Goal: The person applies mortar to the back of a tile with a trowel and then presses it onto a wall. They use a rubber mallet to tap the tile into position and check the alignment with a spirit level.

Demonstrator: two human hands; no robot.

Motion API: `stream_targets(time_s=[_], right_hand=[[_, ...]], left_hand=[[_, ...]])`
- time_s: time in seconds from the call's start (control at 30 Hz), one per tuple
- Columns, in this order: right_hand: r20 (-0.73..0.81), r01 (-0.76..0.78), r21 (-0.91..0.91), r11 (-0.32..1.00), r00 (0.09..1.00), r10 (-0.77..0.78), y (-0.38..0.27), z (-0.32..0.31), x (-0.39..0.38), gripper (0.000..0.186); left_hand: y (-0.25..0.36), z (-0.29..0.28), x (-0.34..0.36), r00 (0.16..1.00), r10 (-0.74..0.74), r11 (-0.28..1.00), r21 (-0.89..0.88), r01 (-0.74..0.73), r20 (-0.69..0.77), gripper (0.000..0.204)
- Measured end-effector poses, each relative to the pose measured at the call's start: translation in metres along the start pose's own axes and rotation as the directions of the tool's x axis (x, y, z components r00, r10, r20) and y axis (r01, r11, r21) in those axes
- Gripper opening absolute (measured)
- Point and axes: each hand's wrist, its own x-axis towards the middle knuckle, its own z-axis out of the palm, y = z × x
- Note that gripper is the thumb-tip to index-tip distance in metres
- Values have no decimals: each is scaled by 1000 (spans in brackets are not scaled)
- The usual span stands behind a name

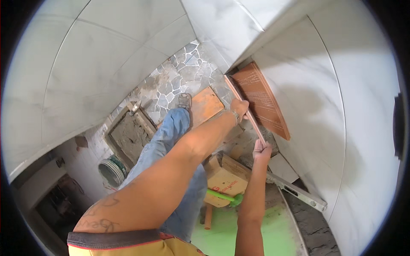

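Observation:
Both hands grip one thin tile [252, 120], seen nearly edge-on and tilted beside the right wall. My left hand [240, 107] is closed around its edge about midway along. Farther down, at the near end, my right hand [262, 150] pinches the same tile. Its face is turned out of sight. Just right of it, a reddish-brown tile back [261, 101] with pale printing leans against the marble-look wall; a dark gap shows between the two near the top. A watch or bracelet [235, 116] circles my left wrist.
A mortar trough [128, 135] and a ribbed bucket [112, 172] stand at left. Near my legs are an opened cardboard box [226, 182], a green-handled tool [221, 195] and an orange board [206, 106]. A spirit level [299, 194] lies low along the right wall.

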Motion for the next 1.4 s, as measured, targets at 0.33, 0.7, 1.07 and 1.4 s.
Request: stream_targets(time_s=[0.33, 0.7, 1.07, 1.4], right_hand=[[41, 83, -267, 960, 996, -75, 15, -26, -131, 27], [254, 142, -754, 641, 964, 85, 154, 140, -223, 50], [545, 406, -785, 469, 811, 211, 270, 349, -208, 42], [591, 510, -796, 325, 770, 240, 298, 455, -181, 37]], left_hand=[[-38, -124, -93, 990, -135, 938, -317, 139, 37, 47], [20, -319, -145, 943, -142, 731, -675, -104, -300, 37], [111, -407, -43, 944, 19, 430, -850, -305, -329, 27], [165, -402, 24, 947, -81, 218, -932, -289, -312, 29]])
